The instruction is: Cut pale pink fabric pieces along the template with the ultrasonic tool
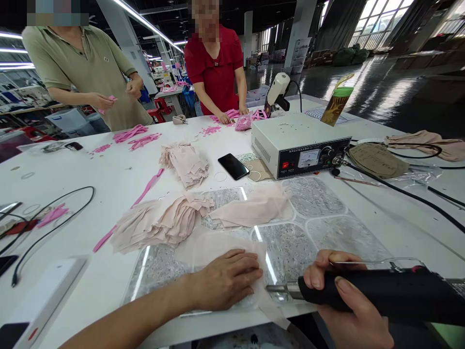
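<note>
My left hand (pixel 232 278) lies flat on a thin beige fabric piece (pixel 199 246), fingers stretched out and pointing right. The cloth is spread over a clear-coated grey marbled mat (pixel 285 245), and a strip of it hangs over the table's front edge. In my right hand (pixel 348 305) is a black ultrasonic cutter handpiece (pixel 385 292), fingers wrapped round its body. Its metal tip points left, close to the cloth's right edge beside my left fingertips. Behind my left hand lie a fanned beige fabric stack (pixel 156 220) and a smaller beige pile (pixel 250 206).
A control box (pixel 301 145) with a dial stands behind the mat, its cable (pixel 399 189) running right. Nearby are a phone (pixel 233 166), another fabric stack (pixel 185 164) and a bottle (pixel 337 104). A white case (pixel 51 295) sits left. Two people handle pink pieces across the table.
</note>
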`<state>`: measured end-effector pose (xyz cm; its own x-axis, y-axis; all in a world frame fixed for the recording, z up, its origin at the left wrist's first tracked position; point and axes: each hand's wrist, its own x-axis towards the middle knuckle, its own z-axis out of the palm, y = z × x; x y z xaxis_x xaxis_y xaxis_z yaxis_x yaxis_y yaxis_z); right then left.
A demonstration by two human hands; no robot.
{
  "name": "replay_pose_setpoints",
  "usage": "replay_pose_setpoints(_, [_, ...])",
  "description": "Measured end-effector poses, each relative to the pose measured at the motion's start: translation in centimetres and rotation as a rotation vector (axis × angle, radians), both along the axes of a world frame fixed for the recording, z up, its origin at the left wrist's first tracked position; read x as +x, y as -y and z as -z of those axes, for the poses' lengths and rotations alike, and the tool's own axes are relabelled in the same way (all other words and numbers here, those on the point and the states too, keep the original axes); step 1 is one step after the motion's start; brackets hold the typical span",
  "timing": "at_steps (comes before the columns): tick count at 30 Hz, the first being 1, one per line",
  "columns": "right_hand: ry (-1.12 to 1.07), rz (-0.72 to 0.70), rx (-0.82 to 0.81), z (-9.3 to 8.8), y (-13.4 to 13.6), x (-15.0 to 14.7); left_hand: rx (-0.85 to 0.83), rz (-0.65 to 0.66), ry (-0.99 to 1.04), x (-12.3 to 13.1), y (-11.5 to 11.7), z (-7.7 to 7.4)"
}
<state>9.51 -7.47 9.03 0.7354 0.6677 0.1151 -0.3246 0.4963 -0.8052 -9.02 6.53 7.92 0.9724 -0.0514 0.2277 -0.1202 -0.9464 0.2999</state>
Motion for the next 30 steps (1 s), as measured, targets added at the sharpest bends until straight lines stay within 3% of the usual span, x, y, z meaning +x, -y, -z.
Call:
replay_pose_setpoints(14, [0.056,-0.038,-0.011,0.6,0.5,0.7,0.057,0.036,0.063,0.0,-0.7,0.9])
replay_pose_setpoints(21, [0.114,-0.038,0.015,0.7,-0.9,1.0,0.086,0.018,0.041,0.3,-2.0,0.2])
replay_pose_setpoints(30, [0.116,-0.039,0.023,0.8,-0.7,1.1,0.08,0.077,0.048,-0.1,-1.7,-0.3])
